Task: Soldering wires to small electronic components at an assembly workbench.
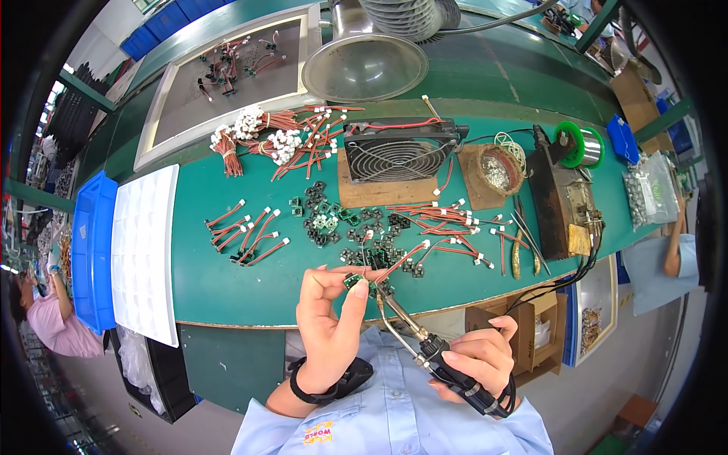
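Observation:
My left hand (327, 317) pinches a small green circuit board (352, 281) between thumb and fingers, above the bench's front edge. A red-and-white cable (400, 263) with a white connector runs up from beside the fingertips. My right hand (483, 358) is wrapped round the black handle of a soldering iron (435, 349), which has a thin metal tube along its shaft. The iron's tip is at the board; whether it touches cannot be made out. Just beyond lie many loose small black-and-green boards (370, 241) and cables with white connectors (444, 220).
Behind the boards stands a black fan (398, 152). To the right are a tip-cleaning pot (497, 173), tweezers (523, 235), a soldering station (560, 201) and a green solder spool (580, 144). White (145, 254) and blue (92, 250) trays flank the left. A metal extraction hood (365, 68) hangs behind.

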### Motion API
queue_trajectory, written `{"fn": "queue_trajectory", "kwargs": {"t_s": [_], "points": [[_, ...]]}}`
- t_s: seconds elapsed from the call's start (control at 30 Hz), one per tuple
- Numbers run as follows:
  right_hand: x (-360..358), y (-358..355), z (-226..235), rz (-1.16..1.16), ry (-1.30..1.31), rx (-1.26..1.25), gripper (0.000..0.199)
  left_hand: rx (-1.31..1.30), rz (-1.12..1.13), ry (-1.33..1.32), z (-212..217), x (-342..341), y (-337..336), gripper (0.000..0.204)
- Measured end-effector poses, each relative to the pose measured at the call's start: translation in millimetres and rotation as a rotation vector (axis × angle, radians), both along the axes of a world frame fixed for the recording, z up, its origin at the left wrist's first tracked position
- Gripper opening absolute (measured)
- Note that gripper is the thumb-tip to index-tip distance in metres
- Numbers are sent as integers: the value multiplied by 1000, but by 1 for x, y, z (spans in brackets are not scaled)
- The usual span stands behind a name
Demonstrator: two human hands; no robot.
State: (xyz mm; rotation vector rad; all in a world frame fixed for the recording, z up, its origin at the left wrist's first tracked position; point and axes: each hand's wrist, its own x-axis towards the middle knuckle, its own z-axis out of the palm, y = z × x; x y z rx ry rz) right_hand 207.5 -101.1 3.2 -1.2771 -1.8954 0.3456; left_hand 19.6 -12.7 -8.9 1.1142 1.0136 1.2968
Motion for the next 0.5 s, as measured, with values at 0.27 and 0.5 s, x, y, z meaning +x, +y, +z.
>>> {"fn": "queue_trajectory", "kwargs": {"t_s": [0.27,0.5], "points": [[1,1,-1,2,13,9,44,12,-17,47,1,0,2,10],[1,1,0,2,5,10,45,-74,-14,-18,6,3,1,8]]}}
